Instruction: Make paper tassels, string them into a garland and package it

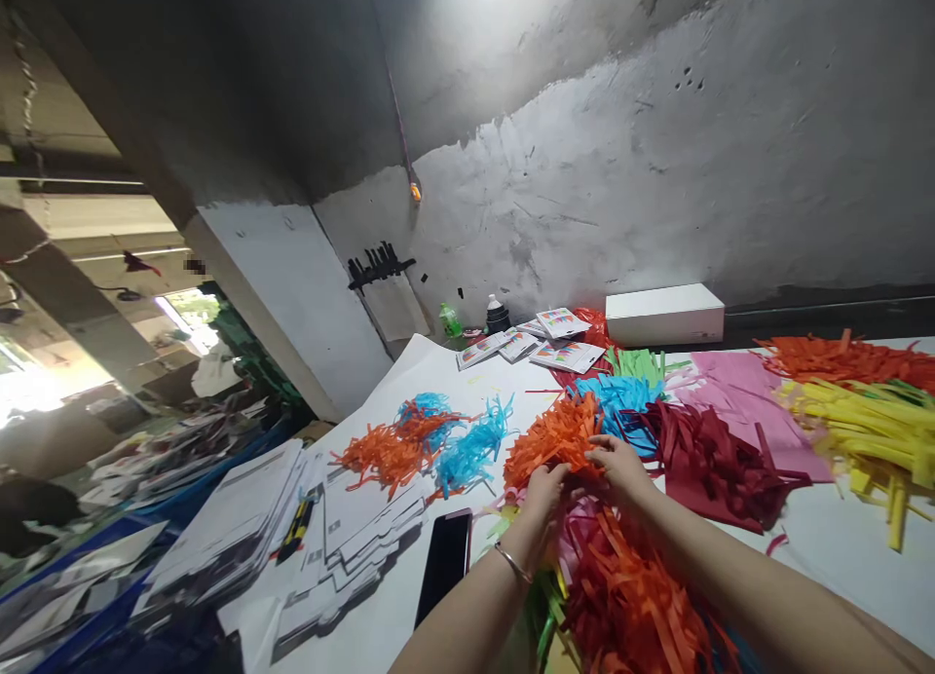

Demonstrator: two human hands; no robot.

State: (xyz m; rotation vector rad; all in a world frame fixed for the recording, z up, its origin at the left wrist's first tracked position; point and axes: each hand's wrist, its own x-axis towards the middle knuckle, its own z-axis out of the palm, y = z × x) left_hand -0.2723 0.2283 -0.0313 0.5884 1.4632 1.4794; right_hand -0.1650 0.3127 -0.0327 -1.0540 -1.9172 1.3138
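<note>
While both of my hands rest on the orange fringe bundle [555, 440], my left hand [544, 487] pinches its near edge, fingers narrow, and my right hand [619, 465] lies curled on its right flank; whether it grips strips I cannot tell. This bundle lies directly ahead, long axis running left-near to right-far, both hands equally close. Beyond: one blue bundle [620, 401], one dark red bundle [708, 455], one yellow pile [869, 430]. Left: one black phone [444, 562], two small orange-and-blue tufts [424, 445].
</note>
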